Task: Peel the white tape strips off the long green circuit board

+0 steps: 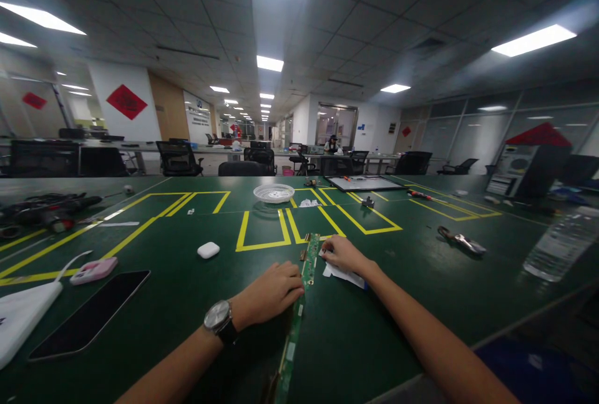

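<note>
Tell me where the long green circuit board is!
In the head view, the green circuit board runs up from the bottom middle, between the left hand and the right hand.

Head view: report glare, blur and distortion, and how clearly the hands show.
Head view, top: ceiling lights burn out white, with haze around some; head view, right edge: the bottle looks stretched, slanted and soft; head view, centre: the left hand and right hand show fairly clearly, but fine markings on the circuit board are too small to read.

Ceiling lights (270, 63) glow over black chairs (178, 158) — white walls (131, 134) behind.
</note>
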### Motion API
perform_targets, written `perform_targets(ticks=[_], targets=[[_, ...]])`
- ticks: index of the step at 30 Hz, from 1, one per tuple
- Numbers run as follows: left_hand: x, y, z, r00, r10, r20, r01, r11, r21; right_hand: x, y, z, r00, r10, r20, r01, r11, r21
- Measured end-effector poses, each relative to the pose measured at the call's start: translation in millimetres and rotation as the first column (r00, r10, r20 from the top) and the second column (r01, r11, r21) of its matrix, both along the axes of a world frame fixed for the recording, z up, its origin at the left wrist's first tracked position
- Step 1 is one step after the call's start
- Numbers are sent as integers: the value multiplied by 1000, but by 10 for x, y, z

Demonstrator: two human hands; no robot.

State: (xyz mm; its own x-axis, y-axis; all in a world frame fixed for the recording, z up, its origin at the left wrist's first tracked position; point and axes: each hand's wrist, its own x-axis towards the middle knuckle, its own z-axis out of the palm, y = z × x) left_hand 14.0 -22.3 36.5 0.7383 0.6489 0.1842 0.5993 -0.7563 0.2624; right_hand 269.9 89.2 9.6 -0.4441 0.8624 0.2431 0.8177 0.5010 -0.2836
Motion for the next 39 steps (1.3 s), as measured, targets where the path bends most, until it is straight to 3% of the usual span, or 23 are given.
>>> perform_targets(ticks=[5, 9, 14, 25, 31, 39], targets=[[55, 110, -131, 994, 32, 109, -37, 998, 42, -9, -52, 60, 988, 153, -20, -154, 986, -56], [48, 185, -221, 999, 28, 35, -29, 999, 20, -9, -134, 146, 969, 245, -41, -248, 962, -117], [63, 178, -280, 998, 61, 17, -62, 996, 59, -64, -205, 191, 965, 258, -34, -260, 951, -166], [77, 192, -326, 996, 81, 43, -83, 996, 34, -109, -213, 156, 977, 213, -25, -214, 970, -114], [54, 221, -311, 998, 43, 34, -42, 998, -35, -126, -224, 165, 966, 247, -75, -254, 962, -104], [35, 253, -273, 1000, 1, 18, 0, 1000, -28, -114, -178, 125, 965, 239, -112, -254, 956, -149]])
